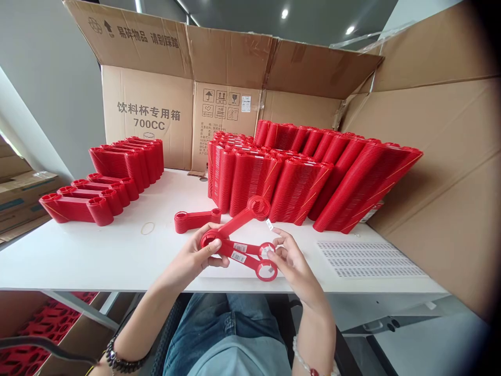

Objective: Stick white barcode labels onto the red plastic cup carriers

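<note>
A large cardboard box (148,112) stands open at the back of the white table (78,256); its front is printed "饮料杯专用箱" above "700CC", its raised flap carries "易碎物品 请别踩踏", and the side panel shows handling symbols and a small white sticker whose print is too small to read; another cardboard wall (438,172) closes the right side; a long leaning stack of red plastic cup carriers (313,177) fills the middle and right of the table; smaller stacks of the same carriers (105,183) lie to the left; a sheet of small white stickers (368,259) lies flat near the right front edge, its print unreadable; a short pile of carriers (195,219) rests just beyond the hands, and a rubber band (147,228) lies to its left; at the near edge the left hand (191,258) grips the ring end of three fanned red carriers (238,245), thumb across the ring; two of them bear white barcode labels, digits illegible; the right hand (291,261) touches their far rings with its fingers spread, a tiny white sticker (270,224) just above them.
</note>
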The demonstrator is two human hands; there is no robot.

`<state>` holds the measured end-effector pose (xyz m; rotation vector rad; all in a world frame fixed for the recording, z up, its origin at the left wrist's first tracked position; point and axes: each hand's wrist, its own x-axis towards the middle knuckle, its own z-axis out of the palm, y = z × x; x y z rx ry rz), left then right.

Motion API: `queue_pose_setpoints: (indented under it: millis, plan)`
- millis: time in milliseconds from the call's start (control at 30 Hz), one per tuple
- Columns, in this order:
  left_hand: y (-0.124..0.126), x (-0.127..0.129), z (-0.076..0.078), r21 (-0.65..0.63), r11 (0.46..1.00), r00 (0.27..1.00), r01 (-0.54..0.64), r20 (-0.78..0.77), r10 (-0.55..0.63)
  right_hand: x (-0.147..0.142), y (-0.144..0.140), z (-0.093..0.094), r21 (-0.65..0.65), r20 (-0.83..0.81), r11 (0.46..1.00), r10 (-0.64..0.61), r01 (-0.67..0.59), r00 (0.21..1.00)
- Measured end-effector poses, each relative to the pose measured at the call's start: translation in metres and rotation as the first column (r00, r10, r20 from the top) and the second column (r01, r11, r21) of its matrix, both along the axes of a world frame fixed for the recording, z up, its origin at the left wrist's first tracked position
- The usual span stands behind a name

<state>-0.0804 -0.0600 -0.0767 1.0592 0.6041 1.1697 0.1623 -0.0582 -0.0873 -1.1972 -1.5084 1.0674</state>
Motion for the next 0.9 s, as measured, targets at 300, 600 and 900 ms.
queue_pose_setpoints:
  millis: [300,600,900]
  plan:
    - [0.002,0.004,-0.003,-0.069,0.996,0.997,-0.048,0.054,0.052,0.008,-0.006,-0.005,0.015,-0.049,0.997,0.081,-0.081,0.995]
    - [0.004,0.01,-0.004,-0.187,0.979,0.989,-0.082,0.106,0.103,0.0,-0.014,0.063,0.428,-0.154,0.88,-0.152,0.204,0.976]
    - [0.002,0.024,-0.008,-0.166,0.977,0.991,-0.13,0.021,0.135,-0.068,0.027,0.079,0.314,0.246,0.945,0.008,-0.087,0.969]
